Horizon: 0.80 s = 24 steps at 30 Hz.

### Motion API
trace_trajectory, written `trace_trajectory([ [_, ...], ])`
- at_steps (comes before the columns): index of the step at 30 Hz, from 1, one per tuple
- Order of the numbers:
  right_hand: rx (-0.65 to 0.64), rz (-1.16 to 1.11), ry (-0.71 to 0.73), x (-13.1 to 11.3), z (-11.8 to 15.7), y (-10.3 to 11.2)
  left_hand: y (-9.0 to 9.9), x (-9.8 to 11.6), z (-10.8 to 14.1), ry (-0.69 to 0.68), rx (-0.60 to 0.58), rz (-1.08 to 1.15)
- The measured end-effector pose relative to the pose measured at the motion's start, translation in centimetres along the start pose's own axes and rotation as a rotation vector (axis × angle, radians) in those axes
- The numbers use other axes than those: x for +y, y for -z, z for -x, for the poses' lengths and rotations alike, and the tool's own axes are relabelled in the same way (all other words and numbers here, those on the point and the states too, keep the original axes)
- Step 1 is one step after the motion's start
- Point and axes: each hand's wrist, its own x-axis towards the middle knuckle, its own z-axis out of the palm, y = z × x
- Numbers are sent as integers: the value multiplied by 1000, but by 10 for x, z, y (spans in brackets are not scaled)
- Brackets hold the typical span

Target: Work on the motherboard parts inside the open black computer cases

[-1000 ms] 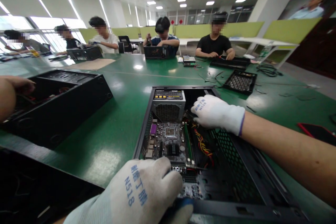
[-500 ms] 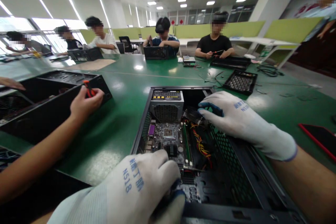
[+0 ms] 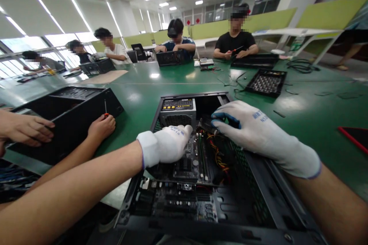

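An opened black computer case (image 3: 267, 183) lies in front of me, a silver power supply (image 3: 178, 108) at its far left. My left hand (image 3: 174, 143), in a white glove, hovers over the motherboard (image 3: 184, 172) just below the power supply. Its fingers are curled together, and their tips are partly hidden. My gloved right hand (image 3: 241, 126) reaches over the case's right side, thumb and fingers closed around a bundle of dark power cables (image 3: 207, 123). Yellow and red wires (image 3: 217, 153) run down from there beside the green memory stick (image 3: 201, 153).
On the left, another person's hands (image 3: 102, 128) hold a screwdriver (image 3: 105, 108) and rest on a second black case (image 3: 83, 122). A black tray of screws (image 3: 267, 83) and loose cables (image 3: 303, 66) lie at the far right. Several people work across the green table (image 3: 138, 92).
My left hand has moved from the near edge of the case up to the motherboard by the power supply. My right hand stays at the cables. The neighbour's screwdriver hand has lowered.
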Motion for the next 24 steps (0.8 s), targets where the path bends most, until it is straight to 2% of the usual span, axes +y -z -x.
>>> trace_trajectory([
  [6,1,-25,-20,0,2,-1,0,-1,-36,-8,-183,-146],
  [11,-1,-29,-37,0,3,-2,-10,1,-50,-54,-301,-195],
  [17,-21,-34,-33,1,3,-2,-20,-3,-56,-41,-308,-191],
  [24,-56,-52,-39,0,3,-1,-14,-1,-56,8,-240,-232],
])
